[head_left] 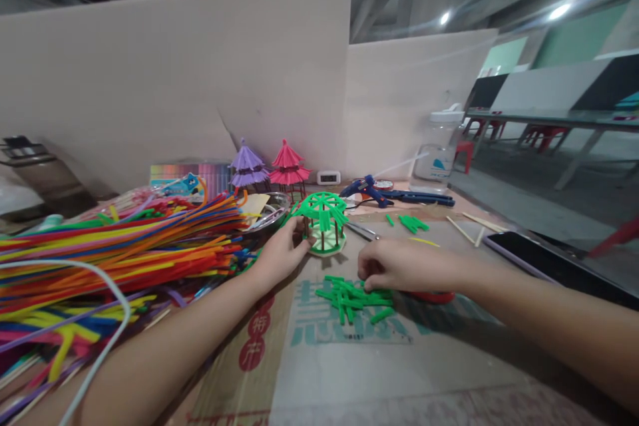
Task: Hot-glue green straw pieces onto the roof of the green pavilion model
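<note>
My left hand (284, 249) grips the left side of a small model pavilion (324, 223), its fingers partly hidden behind it. The pavilion has a green pipe-cleaner roof with gaps between spokes, brown posts and a pale base edged in green; it stands upright. Just above a loose pile of short green pipe-cleaner pieces (349, 299) is my right hand (389, 263), fingers curled and thumb pressed in. What lies between those fingertips, if anything, I cannot make out. Scissors with red handles (439, 297) lie partly under the right hand and forearm.
Bundles of coloured pipe cleaners (124, 239) fill the left side, crossed by a white cable (120, 296). Behind stand a purple pavilion (247, 165) and a pink one (288, 163). A blue glue gun (367, 192), plastic jar (436, 150), green scraps (412, 223) and phone (539, 263) are farther right.
</note>
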Action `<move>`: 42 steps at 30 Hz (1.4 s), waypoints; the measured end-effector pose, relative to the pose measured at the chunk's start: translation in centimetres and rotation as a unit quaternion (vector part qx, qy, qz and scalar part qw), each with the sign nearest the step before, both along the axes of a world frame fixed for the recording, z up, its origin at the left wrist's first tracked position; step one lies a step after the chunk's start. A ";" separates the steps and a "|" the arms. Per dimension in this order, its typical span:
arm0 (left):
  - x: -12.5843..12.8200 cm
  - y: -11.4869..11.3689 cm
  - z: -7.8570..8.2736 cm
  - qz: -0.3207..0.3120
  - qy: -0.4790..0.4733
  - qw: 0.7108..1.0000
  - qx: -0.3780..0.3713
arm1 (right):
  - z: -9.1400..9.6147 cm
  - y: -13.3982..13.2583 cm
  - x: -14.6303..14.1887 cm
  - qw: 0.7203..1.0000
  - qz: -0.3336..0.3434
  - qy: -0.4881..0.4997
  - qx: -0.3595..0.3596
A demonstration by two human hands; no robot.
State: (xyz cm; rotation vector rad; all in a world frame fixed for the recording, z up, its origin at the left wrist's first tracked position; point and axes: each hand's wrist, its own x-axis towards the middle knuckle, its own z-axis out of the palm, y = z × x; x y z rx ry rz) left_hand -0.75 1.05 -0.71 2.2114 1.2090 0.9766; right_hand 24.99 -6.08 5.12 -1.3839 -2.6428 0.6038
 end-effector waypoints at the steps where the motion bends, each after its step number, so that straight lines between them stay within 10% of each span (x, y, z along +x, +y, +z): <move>1: 0.0 0.0 0.0 -0.001 -0.001 1.000 0.000 | -0.3 0.0 0.0 1.000 0.002 -0.006 0.009; 13: 0.3 -0.7 0.5 0.009 0.009 1.000 0.013 | 2.4 0.6 1.0 0.977 -0.110 0.157 0.094; 22: 0.4 -0.9 0.7 0.025 0.041 0.998 0.037 | 2.2 0.3 -0.1 0.934 -0.153 0.322 -0.021; 32: 0.5 -1.3 0.8 0.030 0.073 0.993 0.085 | 1.3 0.0 -0.9 0.956 -0.100 0.151 0.231; 42: 0.8 -1.6 0.9 0.040 0.087 0.991 0.097 | 0.3 -0.4 -2.2 0.935 -0.103 0.053 0.336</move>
